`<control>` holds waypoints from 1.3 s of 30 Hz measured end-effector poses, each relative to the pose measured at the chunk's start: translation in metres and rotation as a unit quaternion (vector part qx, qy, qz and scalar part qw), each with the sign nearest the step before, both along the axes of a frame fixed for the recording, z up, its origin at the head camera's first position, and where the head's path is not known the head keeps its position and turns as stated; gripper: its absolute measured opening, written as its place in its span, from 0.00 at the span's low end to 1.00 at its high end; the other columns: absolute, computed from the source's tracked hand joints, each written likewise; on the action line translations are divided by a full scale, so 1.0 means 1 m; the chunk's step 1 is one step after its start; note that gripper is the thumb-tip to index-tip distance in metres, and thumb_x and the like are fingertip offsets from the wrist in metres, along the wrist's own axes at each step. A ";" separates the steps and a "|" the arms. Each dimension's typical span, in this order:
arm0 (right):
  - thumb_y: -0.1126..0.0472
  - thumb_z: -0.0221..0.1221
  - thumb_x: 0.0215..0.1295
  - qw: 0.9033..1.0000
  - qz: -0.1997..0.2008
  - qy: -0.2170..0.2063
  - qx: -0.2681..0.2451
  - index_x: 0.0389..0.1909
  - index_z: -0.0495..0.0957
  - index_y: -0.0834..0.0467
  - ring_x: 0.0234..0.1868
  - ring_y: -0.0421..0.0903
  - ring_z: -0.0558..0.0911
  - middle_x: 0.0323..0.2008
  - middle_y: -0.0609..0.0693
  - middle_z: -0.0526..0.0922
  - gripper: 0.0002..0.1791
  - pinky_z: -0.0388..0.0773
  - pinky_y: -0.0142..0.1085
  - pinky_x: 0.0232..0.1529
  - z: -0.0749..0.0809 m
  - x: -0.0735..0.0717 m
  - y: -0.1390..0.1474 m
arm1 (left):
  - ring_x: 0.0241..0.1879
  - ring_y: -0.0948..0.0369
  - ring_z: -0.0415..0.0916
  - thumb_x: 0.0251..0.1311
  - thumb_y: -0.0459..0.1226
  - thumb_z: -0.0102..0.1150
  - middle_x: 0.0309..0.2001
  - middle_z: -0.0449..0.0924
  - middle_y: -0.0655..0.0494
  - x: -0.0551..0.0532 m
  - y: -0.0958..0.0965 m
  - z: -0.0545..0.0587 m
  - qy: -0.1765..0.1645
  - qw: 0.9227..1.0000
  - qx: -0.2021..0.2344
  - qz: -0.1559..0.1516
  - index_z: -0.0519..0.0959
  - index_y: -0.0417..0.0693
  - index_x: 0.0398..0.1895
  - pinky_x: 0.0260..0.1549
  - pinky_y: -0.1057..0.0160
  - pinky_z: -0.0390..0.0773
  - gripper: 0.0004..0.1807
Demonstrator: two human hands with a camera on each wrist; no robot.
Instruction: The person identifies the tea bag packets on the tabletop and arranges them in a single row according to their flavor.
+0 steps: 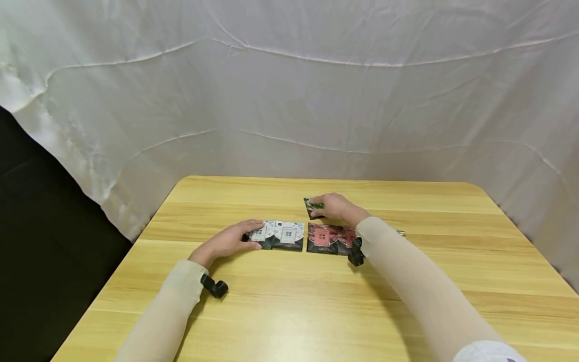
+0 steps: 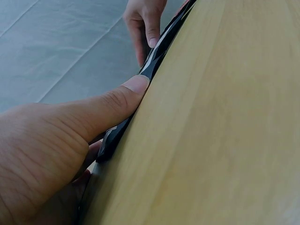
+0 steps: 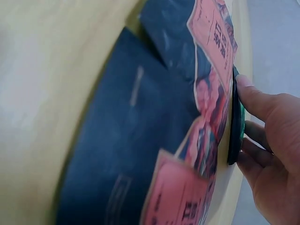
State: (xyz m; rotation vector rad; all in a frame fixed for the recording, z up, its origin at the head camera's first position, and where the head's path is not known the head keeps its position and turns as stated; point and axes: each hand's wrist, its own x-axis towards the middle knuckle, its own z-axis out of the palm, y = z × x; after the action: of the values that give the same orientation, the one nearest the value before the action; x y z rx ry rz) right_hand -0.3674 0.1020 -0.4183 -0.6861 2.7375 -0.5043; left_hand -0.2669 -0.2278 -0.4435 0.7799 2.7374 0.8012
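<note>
Two white-and-black printed sachets point(image 1: 288, 234) lie side by side on the table. My left hand point(image 1: 230, 238) holds the leftmost one, its thumb point(image 2: 117, 101) along the near edge and its fingers reaching over the far side. Beyond the row, my right hand point(image 1: 334, 206) grips a green-and-black sachet point(image 1: 314, 205). In the right wrist view, the thumb is at one edge of that sachet and the fingers are at its other side; the hand covers part of its face. Red-and-black sachets point(image 1: 322, 237) overlap just nearer than this hand, partly hidden by the right sleeve.
The wooden table point(image 1: 271, 306) carries everything. A small corner of another packet point(image 1: 400, 233) shows beyond the right forearm. A pale cloth curtain point(image 1: 289, 100) hangs behind the table's far edge, and a dark surface point(image 1: 45, 241) stands at the left.
</note>
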 end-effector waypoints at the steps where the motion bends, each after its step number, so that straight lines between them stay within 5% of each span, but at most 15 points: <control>1: 0.46 0.58 0.70 1.000 -0.002 -0.001 -0.001 0.70 0.68 0.50 0.68 0.58 0.66 0.68 0.54 0.69 0.30 0.62 0.54 0.67 0.000 0.000 0.001 | 0.73 0.49 0.51 0.63 0.54 0.60 0.74 0.55 0.48 0.000 0.000 0.000 0.000 1.000 -0.001 0.000 0.61 0.53 0.75 0.69 0.45 0.55 0.40; 27: 0.44 0.60 0.68 1.000 -0.015 0.012 0.013 0.71 0.67 0.55 0.65 0.61 0.69 0.68 0.59 0.67 0.34 0.67 0.56 0.63 -0.001 0.000 0.061 | 0.73 0.50 0.50 0.63 0.55 0.59 0.75 0.54 0.49 -0.004 -0.001 -0.001 -0.008 1.000 -0.003 0.003 0.60 0.55 0.76 0.69 0.45 0.55 0.40; 30: 0.44 0.60 0.68 1.000 -0.024 0.006 0.011 0.71 0.67 0.55 0.58 0.56 0.75 0.68 0.60 0.67 0.34 0.71 0.53 0.59 0.000 0.001 0.070 | 0.73 0.50 0.50 0.63 0.55 0.59 0.75 0.54 0.49 -0.005 -0.001 -0.001 -0.007 1.000 -0.003 0.002 0.60 0.55 0.76 0.69 0.45 0.55 0.40; 32: 0.45 0.60 0.68 0.999 -0.033 -0.004 0.004 0.70 0.67 0.55 0.42 0.52 0.79 0.68 0.61 0.67 0.34 0.75 0.48 0.52 0.001 0.002 0.076 | 0.73 0.50 0.51 0.64 0.54 0.60 0.75 0.54 0.49 -0.005 -0.001 -0.001 -0.004 1.000 -0.003 0.002 0.60 0.54 0.76 0.69 0.45 0.55 0.40; 35: 0.45 0.60 0.68 0.999 -0.038 -0.008 0.002 0.70 0.67 0.56 0.25 0.47 0.72 0.68 0.63 0.66 0.34 0.74 0.45 0.45 0.002 0.002 0.084 | 0.73 0.49 0.51 0.64 0.54 0.60 0.75 0.55 0.49 -0.005 -0.002 -0.001 -0.002 1.000 -0.003 0.003 0.60 0.54 0.75 0.69 0.45 0.55 0.39; 39: 0.46 0.60 0.68 0.999 -0.037 0.002 0.010 0.70 0.67 0.57 0.25 0.47 0.69 0.67 0.66 0.67 0.34 0.71 0.45 0.43 0.003 0.001 0.091 | 0.73 0.49 0.51 0.64 0.54 0.60 0.75 0.55 0.49 -0.005 -0.003 -0.001 -0.003 1.000 -0.005 0.007 0.60 0.54 0.75 0.69 0.45 0.55 0.39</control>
State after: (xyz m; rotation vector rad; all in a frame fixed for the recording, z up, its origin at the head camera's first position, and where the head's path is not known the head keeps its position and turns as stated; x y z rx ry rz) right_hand -0.3663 0.1930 -0.4154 -0.5839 2.7755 -0.4901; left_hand -0.2718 -0.2309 -0.4443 0.7568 2.7422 0.7908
